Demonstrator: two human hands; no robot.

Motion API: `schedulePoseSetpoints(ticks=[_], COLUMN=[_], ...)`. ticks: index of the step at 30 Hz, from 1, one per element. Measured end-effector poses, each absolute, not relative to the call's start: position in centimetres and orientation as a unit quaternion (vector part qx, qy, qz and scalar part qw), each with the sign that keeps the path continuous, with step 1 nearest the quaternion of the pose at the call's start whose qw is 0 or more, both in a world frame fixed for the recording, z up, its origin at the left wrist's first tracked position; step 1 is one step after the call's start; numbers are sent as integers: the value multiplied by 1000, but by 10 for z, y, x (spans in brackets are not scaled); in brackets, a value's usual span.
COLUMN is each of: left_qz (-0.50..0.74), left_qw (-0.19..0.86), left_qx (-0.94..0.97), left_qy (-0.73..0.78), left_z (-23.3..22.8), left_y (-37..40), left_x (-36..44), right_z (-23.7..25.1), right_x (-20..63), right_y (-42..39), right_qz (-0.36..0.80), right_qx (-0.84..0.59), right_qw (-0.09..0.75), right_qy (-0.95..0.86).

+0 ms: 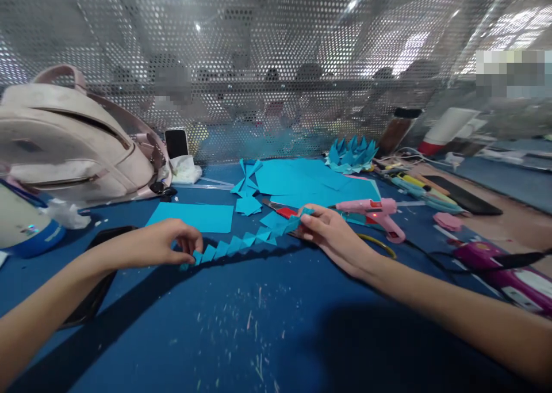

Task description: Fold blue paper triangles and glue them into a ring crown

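Observation:
A zigzag-edged strip of folded blue paper (pixel 235 245) stretches between my two hands, just over the blue tabletop. My left hand (pixel 179 242) pinches its left end between thumb and fingers. At the higher right end, my right hand (pixel 321 229) grips the strip with thumb and fingertips. Behind the strip lies a pair of scissors with a red part (pixel 287 212), partly hidden by paper and my right hand. Flat blue paper sheets (pixel 293 177) spread beyond it, and another blue sheet (pixel 202 216) lies behind my left hand.
A pink glue gun (pixel 375 209) rests right of my right hand, its cable trailing right. A folded blue paper crown shape (pixel 351 154) stands at the back. On the left are a pale backpack (pixel 73 134) and a dark tray-like object (pixel 97 278) under my left forearm. A perforated metal screen (pixel 259 53) closes the back.

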State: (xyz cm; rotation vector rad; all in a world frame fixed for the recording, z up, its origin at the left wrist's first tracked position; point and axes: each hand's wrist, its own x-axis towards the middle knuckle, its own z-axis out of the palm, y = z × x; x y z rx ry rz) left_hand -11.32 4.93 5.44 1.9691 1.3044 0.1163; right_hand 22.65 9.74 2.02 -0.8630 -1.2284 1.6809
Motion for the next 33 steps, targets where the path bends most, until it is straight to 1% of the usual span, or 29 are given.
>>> schedulePoseSetpoints(ticks=[2,6,10,16,18,24,29,33], left_qz=[62,145,233,431,471,491,455,416], left_qw=[412,478,500,521,543,627,676,687], left_qx=[772,745,708,596,560,495,482,505], left_qy=[481,442,441,433,412,347,323,317], left_z=[55,52,47,37,28,5,10,16], left_y=[50,51,53,56,53,25,4,2], left_x=[-112,-104,-99,-97,-86,-36,-15,-14], right_z=[18,14,15,20,22,25,19,20], right_x=[229,234,236,239,239,232,226,223], right_y=[106,116,115,113,111,94,75,65], right_qz=[713,741,768,795,799,816,823,813], right_qx=[-339,-329,-308,-267,-255,-247,-254,-257], right_qw=[434,441,435,415,410,350,291,260], right_qy=[-434,-386,-354,-351,-359,-389,-416,-453])
